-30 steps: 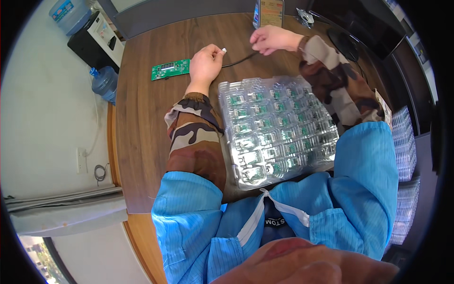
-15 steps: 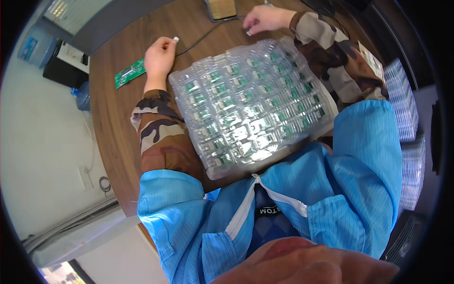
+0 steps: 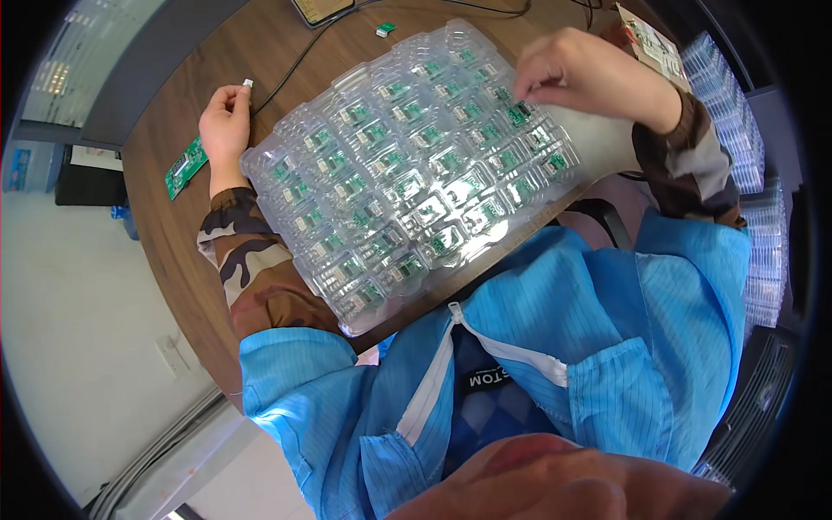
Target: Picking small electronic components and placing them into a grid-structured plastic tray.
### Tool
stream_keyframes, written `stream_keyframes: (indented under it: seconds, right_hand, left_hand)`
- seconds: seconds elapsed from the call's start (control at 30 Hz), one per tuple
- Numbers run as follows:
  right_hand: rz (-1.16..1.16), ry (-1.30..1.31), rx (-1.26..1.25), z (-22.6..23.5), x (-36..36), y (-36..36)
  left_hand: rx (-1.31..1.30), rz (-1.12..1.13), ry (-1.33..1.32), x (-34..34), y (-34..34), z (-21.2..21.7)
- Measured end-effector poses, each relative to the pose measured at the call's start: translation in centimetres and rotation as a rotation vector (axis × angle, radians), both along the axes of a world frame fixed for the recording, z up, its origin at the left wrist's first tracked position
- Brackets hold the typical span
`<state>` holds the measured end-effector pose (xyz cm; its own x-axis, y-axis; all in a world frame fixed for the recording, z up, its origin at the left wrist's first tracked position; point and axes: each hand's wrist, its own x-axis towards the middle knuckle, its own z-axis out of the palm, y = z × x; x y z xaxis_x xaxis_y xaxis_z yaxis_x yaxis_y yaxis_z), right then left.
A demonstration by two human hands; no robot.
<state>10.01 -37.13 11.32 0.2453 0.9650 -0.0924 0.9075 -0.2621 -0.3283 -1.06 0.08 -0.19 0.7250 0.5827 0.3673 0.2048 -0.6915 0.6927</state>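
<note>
My left hand (image 3: 225, 130) pinches a small white connector (image 3: 248, 84) at the left of the table, beside a black cable (image 3: 295, 65). Next to that wrist lies a long green circuit board (image 3: 185, 169). A clear plastic blister tray (image 3: 334, 290) sits in front of me, its pockets filled with small green circuit boards (image 3: 446, 162). Over the tray's far right part, my right hand (image 3: 568, 78) has its fingers curled down close to one small board (image 3: 520, 113); whether they grip anything is hidden. One loose small green board (image 3: 385, 29) lies on the table beyond the tray.
A dark framed device (image 3: 321, 9) stands at the far edge, near the cable. To the right are a cardboard box (image 3: 650, 43) and tall stacks of clear trays (image 3: 724, 113). The wooden table (image 3: 165, 234) has a curved left edge.
My right hand has moved from beyond the tray back to its right part. A small green board now lies where that hand was. My left hand still pinches the connector; the view has shifted.
</note>
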Motion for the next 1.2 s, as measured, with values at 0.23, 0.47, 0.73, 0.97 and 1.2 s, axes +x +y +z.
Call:
stream_keyframes:
  seconds: [0.23, 0.47, 0.73, 0.97, 1.2]
  right_hand:
    - [-0.016, -0.226, 0.059, -1.3, -2.4, -1.3]
    - [-0.029, -0.188, 0.043, -0.9, -2.2, -0.8]
    - [0.038, -0.048, 0.102, 0.6, -1.0, 1.0]
    - [0.100, 0.372, 0.198, 1.7, 2.3, 11.3]
    - [-0.144, 0.766, 0.359, -0.9, 2.7, 22.9]
  left_hand:
    - [0.003, 0.003, 0.013, 0.3, -0.3, 0.6]
    - [0.039, 0.006, 0.008, 0.5, 0.2, 0.1]
    - [0.057, 0.059, 0.021, -0.2, -0.2, 0.1]
    - [0.019, 0.062, 0.004, -0.2, -0.8, 0.7]
    - [-0.067, 0.088, -0.076, 0.2, -2.0, 2.0]
